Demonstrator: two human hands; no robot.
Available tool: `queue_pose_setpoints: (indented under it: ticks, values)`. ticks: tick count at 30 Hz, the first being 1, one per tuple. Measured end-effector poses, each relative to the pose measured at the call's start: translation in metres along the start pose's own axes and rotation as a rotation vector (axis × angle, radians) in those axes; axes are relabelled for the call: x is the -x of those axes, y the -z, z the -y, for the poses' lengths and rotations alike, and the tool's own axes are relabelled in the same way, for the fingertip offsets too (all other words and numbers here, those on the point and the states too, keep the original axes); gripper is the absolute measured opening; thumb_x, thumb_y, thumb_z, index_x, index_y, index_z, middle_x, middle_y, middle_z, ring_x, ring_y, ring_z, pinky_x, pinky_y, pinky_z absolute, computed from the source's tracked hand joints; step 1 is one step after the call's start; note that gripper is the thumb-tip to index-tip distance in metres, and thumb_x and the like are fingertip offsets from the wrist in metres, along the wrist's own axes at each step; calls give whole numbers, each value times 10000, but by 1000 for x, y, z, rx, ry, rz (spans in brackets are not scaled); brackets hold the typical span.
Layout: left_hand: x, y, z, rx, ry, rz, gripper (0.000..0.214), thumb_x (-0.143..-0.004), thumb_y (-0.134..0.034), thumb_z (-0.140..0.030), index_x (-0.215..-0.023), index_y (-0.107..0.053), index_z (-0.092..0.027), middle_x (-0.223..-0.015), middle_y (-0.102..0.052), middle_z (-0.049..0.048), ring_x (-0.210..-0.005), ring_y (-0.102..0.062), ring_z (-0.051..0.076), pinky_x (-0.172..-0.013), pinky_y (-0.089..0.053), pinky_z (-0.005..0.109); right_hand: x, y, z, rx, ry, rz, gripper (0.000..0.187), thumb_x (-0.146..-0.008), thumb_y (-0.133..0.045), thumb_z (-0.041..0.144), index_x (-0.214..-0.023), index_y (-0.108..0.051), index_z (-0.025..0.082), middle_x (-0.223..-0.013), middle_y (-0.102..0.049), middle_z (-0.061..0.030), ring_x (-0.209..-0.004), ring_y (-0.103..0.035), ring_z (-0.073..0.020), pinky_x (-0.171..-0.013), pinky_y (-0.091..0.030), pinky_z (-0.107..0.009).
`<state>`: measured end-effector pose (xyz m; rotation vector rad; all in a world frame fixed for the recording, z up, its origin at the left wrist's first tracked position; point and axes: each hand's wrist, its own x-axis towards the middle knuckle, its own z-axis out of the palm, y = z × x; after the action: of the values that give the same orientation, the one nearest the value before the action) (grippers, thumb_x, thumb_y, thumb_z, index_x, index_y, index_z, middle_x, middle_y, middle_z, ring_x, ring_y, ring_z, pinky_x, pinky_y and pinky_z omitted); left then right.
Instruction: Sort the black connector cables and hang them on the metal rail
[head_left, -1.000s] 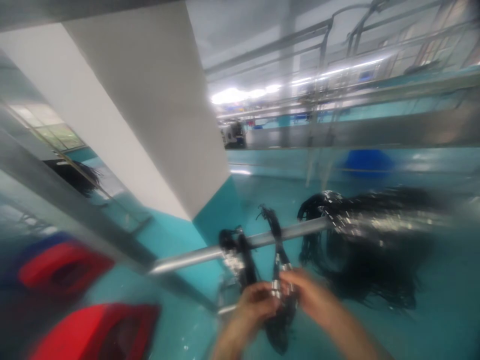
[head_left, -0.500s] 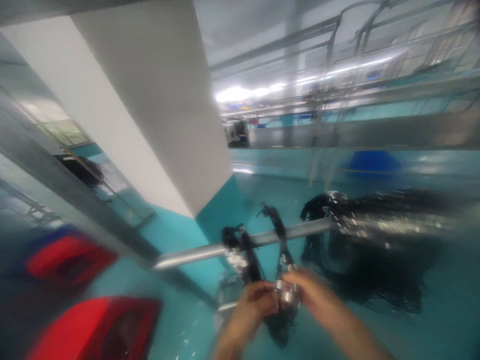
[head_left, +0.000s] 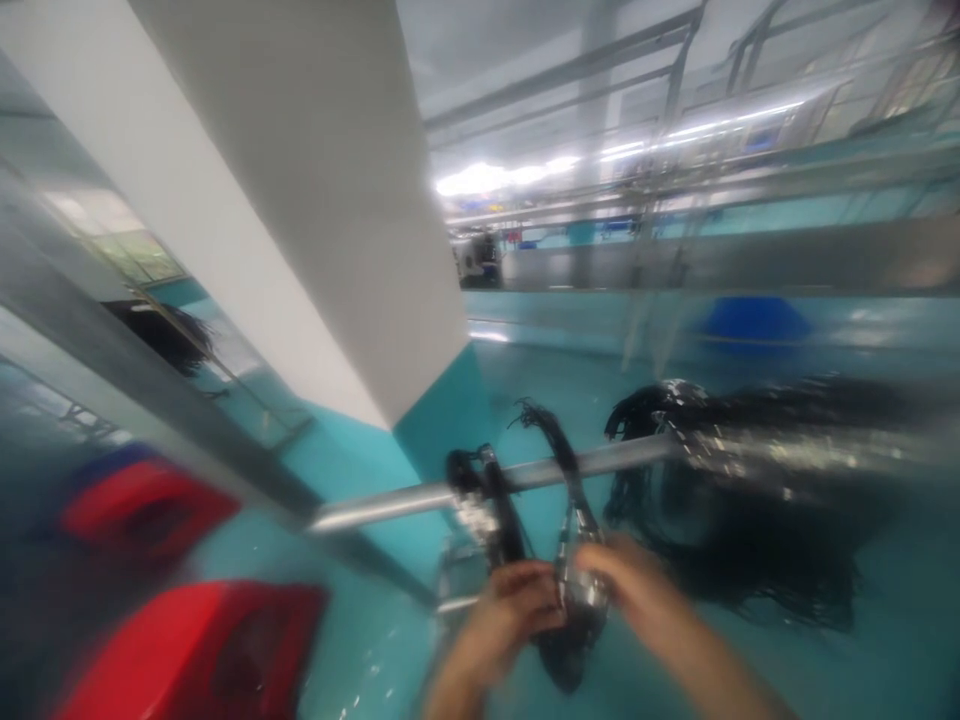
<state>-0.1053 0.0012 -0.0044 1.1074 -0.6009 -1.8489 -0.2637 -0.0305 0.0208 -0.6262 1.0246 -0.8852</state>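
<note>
Below the round silver metal rail (head_left: 397, 505), two bare hands meet on a slim bundle of glossy black strands with shiny silvery pieces (head_left: 583, 602). From where I stand, the left hand (head_left: 517, 605) has its thumb and fingers drawn together at the bundle's near side, that grip leaving hardly any gap. The right hand (head_left: 626, 580) lays a thumb or finger, too blurred to say which, over the silvery pieces; its grip appears closed on the same bundle, though the digits behind are hidden and I cannot tell how hard they press.

Upward from the hands, the bundle crosses the rail, its frayed tip sticking up beyond; its thick dark end hangs lowest of all, under the rail. I would judge that a light pinch, one hand steadying while the other works the silvery pieces, suits such loose strands best. Pulling sideways could drag the bundle along the smooth rail or tangle it.

Further left on the rail hangs a second black bundle with pale, glinting patches (head_left: 491, 510), near the left hand; it pays to hold the strands apart from it. Toward the rail's right end spreads a broad mass of black strands (head_left: 772, 540). Well left of and below the rail sits a bright red plastic container (head_left: 172, 650).
</note>
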Motion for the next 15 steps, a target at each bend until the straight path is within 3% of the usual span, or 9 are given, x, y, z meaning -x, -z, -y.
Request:
queue_pose_setpoints:
  ticks: [4,10,15]
  values:
    - [-3,0,2,-68,-36,35,244,-612,-750,-208,-821,-656,-122,-841,-663,91,-738,-604,163,-726,-467,315,-1,6,-3,-17,-5,54,78,-639,-634,229,-619,-616,156,-522,-565,24,-516,-520,-120,-514,-392,-249]
    - [-2,-13,-1,-76,-44,32,248,-565,-777,-227,-753,-654,-124,-726,-637,47,-635,-567,123,-632,-447,259,-4,11,-8,0,28,84,165,-667,-687,304,-730,-638,159,-604,-607,24,-592,-548,-134,-552,-392,-250]
    - [-1,-12,1,-88,-39,15,239,-592,-758,-239,-774,-646,-131,-743,-645,54,-662,-587,146,-661,-445,279,-4,9,-6,43,56,48,85,-648,-663,234,-680,-633,161,-579,-613,19,-575,-559,-145,-539,-404,-260]
